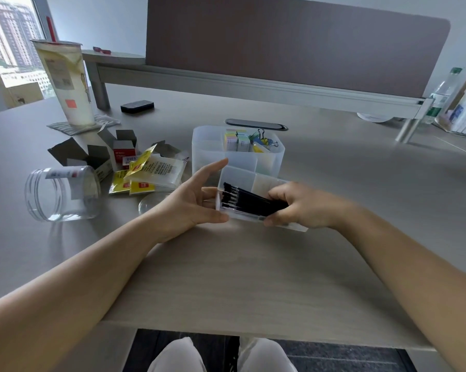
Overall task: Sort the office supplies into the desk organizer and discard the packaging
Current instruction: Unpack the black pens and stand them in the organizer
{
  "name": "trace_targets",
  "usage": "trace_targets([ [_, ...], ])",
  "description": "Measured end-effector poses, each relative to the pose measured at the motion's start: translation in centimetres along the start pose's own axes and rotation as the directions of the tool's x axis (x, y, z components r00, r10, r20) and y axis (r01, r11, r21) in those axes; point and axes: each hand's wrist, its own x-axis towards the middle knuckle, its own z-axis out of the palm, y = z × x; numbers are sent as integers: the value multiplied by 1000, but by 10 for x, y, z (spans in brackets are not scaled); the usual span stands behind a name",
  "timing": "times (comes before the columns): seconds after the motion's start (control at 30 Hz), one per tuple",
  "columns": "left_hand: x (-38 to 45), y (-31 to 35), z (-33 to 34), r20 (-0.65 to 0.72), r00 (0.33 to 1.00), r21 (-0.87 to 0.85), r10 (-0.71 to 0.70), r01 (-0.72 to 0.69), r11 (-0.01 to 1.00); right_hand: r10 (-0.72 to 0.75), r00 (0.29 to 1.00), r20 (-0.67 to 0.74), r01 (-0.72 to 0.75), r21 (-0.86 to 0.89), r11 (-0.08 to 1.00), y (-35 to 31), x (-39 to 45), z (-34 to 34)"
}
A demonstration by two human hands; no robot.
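On the desk (pixel 226 277), right hand (pixel 304 205) fingers grip black pens (pixel 249 201).

organizer (pixel 210 146): mid-desk (pixel 253 277), behind the tray
tray (pixel 253 181): before organizer, pens (pixel 248 201) in it
packaging (pixel 146 170): left of organizer
jar (pixel 62 193): far left

No wording can be read anywhere. The tall paper cup (pixel 65 81) carries a grey printed label with a small square code and an orange sticker, all too blurred to make out. The yellow packets (pixel 135 181) show a red logo patch and lines of black print, illegible. The small red box (pixel 123 154) bears a barcode, its digits too small to tell.
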Motion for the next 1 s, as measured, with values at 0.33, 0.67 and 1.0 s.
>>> trace_targets([
  [0.33,0,0,-1,-3,1000,-1,0,0,1000,-5,1000,-17,6,54,999,4,0,-1],
  [0.67,-1,2,0,-20,1000,3,-3,3,1000,-4,998,61,-4,128,992,1,-1,-3],
  [1.0,-9,13,4,3,1000,-23,-18,18,1000,-39,987,-155,81,274,958,-2,-7,-4],
])
